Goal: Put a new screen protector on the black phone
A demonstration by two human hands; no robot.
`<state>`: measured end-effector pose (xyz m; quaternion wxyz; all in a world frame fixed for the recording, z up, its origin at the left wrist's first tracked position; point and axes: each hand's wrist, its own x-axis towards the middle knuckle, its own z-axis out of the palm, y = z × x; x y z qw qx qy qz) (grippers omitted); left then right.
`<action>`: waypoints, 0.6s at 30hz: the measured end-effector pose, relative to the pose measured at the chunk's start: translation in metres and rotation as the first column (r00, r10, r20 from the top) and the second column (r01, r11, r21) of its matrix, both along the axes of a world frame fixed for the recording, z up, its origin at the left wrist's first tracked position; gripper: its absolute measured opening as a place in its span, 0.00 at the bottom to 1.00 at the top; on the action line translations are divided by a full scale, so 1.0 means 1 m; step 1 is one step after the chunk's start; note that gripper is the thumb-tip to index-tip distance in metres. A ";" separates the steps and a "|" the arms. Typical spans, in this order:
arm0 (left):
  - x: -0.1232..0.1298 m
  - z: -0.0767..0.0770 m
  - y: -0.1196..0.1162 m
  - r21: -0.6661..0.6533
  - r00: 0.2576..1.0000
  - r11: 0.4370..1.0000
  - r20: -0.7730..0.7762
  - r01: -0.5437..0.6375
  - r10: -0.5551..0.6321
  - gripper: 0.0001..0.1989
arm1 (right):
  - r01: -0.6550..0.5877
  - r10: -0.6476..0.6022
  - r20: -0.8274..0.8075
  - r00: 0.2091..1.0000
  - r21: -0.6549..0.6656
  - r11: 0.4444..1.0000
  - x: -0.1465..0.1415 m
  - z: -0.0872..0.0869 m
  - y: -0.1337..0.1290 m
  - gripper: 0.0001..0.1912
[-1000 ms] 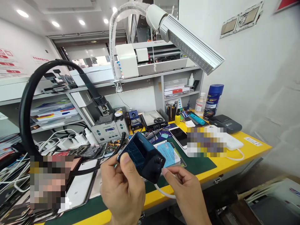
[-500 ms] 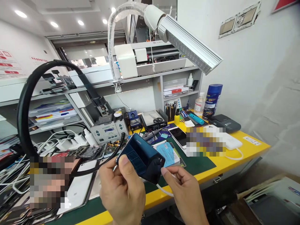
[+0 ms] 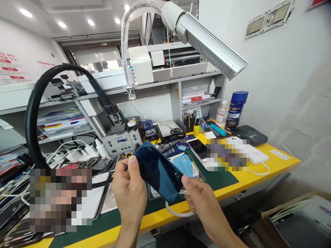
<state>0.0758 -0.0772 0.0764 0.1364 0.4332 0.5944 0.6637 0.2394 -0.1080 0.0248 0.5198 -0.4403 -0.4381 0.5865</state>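
Note:
A dark blue, glossy smartphone (image 3: 160, 172) is tilted in the air above the front of the bench, its shiny back towards me. My left hand (image 3: 131, 182) grips its left end, thumb on the back and fingers behind. At the opposite end, my right hand (image 3: 200, 196) closes on the corner beside the camera lens, thumb on top. A white cable (image 3: 178, 213) loops below the phone and runs to my right hand; its end is hidden there. Behind the phone, a box with a blue label (image 3: 184, 165) lies on the green mat (image 3: 219, 177).
Phone parts and a white phone (image 3: 95, 194) crowd the left side, under a black hose (image 3: 32, 124). A soldering or hot-air station (image 3: 121, 143) stands behind. On the right are another white phone (image 3: 198, 148), a blue spray can (image 3: 236, 110) and a white power bank (image 3: 252, 153).
The phone has turned to show more of its back, and reflections on it have shifted. My left hand has risen slightly. The white cable's loop below has become wider.

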 end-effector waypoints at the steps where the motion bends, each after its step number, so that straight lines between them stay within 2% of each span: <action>1: -0.004 -0.003 0.005 0.002 0.997 0.999 0.061 0.045 -0.045 0.22 | -0.042 0.042 -0.062 0.997 0.000 0.999 0.002 0.000 0.000 0.29; 4: -0.011 -0.008 0.015 0.025 0.969 0.989 0.197 0.148 -0.150 0.22 | -0.110 0.115 -0.138 0.984 0.049 0.993 0.008 -0.001 -0.003 0.26; 9: -0.012 -0.008 0.019 0.062 0.914 0.975 0.339 0.212 -0.220 0.21 | -0.131 0.131 0.006 0.991 0.107 0.986 0.010 0.005 -0.007 0.23; 14: -0.008 -0.004 0.022 0.065 0.847 0.962 0.460 0.267 -0.266 0.22 | -0.175 0.174 0.024 0.984 0.052 0.983 0.009 0.015 -0.009 0.24; 18: 0.000 -0.003 0.025 0.059 0.797 0.936 0.506 0.348 -0.328 0.24 | -0.137 0.137 0.017 0.990 -0.005 0.991 0.009 0.019 -0.005 0.28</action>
